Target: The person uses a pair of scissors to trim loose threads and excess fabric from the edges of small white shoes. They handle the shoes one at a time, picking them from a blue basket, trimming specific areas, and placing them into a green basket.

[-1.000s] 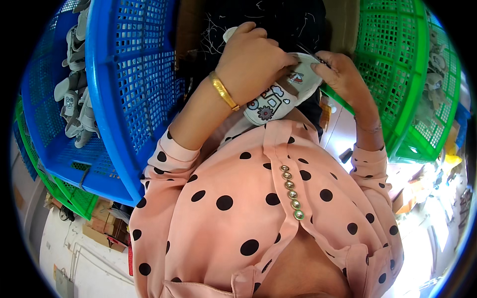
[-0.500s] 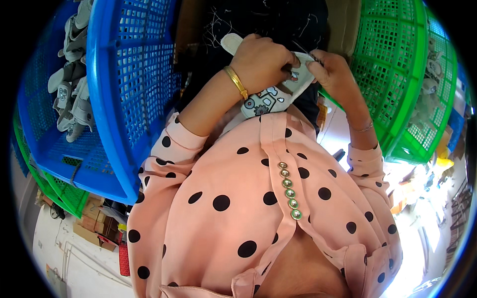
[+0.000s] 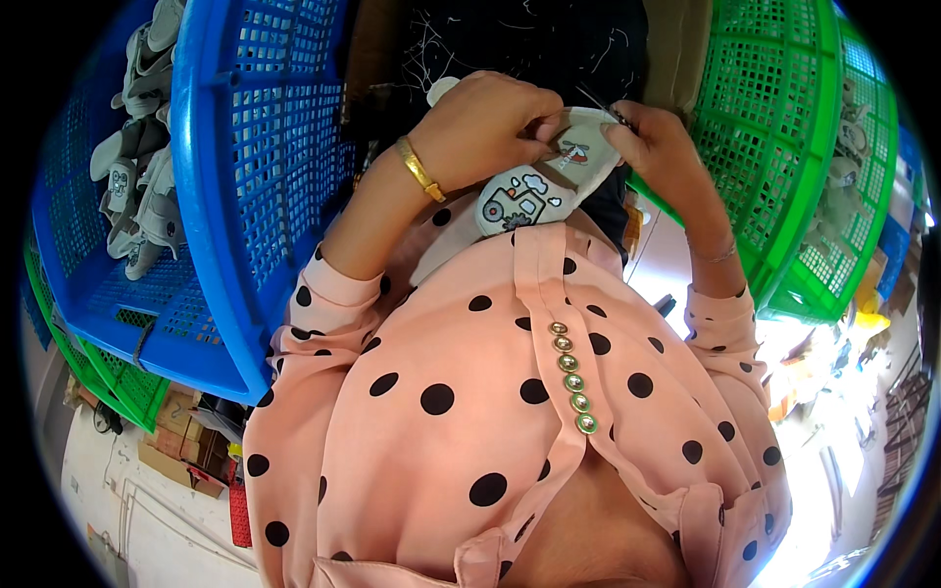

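The left hand (image 3: 500,120) is curling its fingers nearly closed on the white printed piece (image 3: 520,201), which is resting close in front of the polka-dot blouse (image 3: 470,348); what exactly the fingertips are pinching is hidden. The right hand (image 3: 659,142) is laying its thumb at the piece's upper right edge, and its fingers are closing around a small dark tool (image 3: 621,117), whose thin tip is pointing up and left. In my judgement, both hands are working near this edge, and such handling is calling for a steady hold, with the tip staying clear of the fingers. Loose threads (image 3: 427,56) are lying on dark cloth (image 3: 520,49), between a blue basket (image 3: 199,196) and a green basket (image 3: 760,127).
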Tool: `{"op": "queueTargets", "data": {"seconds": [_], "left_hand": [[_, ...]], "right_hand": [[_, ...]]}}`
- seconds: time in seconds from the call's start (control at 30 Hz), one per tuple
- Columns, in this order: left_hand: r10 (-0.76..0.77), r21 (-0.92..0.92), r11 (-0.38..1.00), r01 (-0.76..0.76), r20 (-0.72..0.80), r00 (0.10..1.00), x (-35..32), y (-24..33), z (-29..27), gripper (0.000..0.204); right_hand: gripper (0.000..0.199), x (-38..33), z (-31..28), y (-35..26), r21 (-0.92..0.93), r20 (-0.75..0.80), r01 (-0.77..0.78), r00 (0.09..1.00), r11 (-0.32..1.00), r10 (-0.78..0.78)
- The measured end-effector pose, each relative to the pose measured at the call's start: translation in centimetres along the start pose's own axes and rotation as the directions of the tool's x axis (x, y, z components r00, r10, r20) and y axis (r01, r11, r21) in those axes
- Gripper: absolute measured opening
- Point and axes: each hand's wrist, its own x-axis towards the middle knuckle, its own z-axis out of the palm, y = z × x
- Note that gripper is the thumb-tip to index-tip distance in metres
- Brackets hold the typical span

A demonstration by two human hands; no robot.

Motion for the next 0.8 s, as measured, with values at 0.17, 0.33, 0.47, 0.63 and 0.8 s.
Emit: {"op": "queueTargets", "data": {"seconds": [0.17, 0.33, 0.47, 0.63, 0.8], "left_hand": [[0.278, 0.257, 0.942, -0.214, -0.246, 0.929, 0.1, -0.2, 1.6, 0.012], [0.135, 0.585, 0.807, -0.077, -0.056, 0.989, 1.3, 0.9, 2.9, 0.010], [-0.019, 0.570, 0.822, 0.014, 0.003, 1.000, 2.3, 1.5, 3.2, 0.007], [0.025, 0.482, 0.876, 0.004, -0.054, 0.998, 2.5, 1.1, 2.8, 0.011], [0.017, 0.468, 0.884, -0.010, -0.012, 1.000, 2.6, 2.2, 1.3, 0.009]], "right_hand": [[0.027, 0.0, 0.6, 0.4, 0.095, -0.030, 0.020, 0.999, 0.995, -0.017], [0.027, 0.2, 0.8, 0.8, 0.031, -0.046, 0.070, 0.997, 0.997, -0.068], [0.031, -0.1, 1.3, 1.3, -0.054, -0.105, 0.103, 0.989, 0.993, -0.108], [0.039, -2.2, -0.1, -0.8, -0.367, -0.272, 0.030, 0.952, 0.930, -0.138], [0.041, -4.1, -3.0, -3.9, -0.857, -0.059, 0.173, 0.903, 0.486, -0.426]]}}
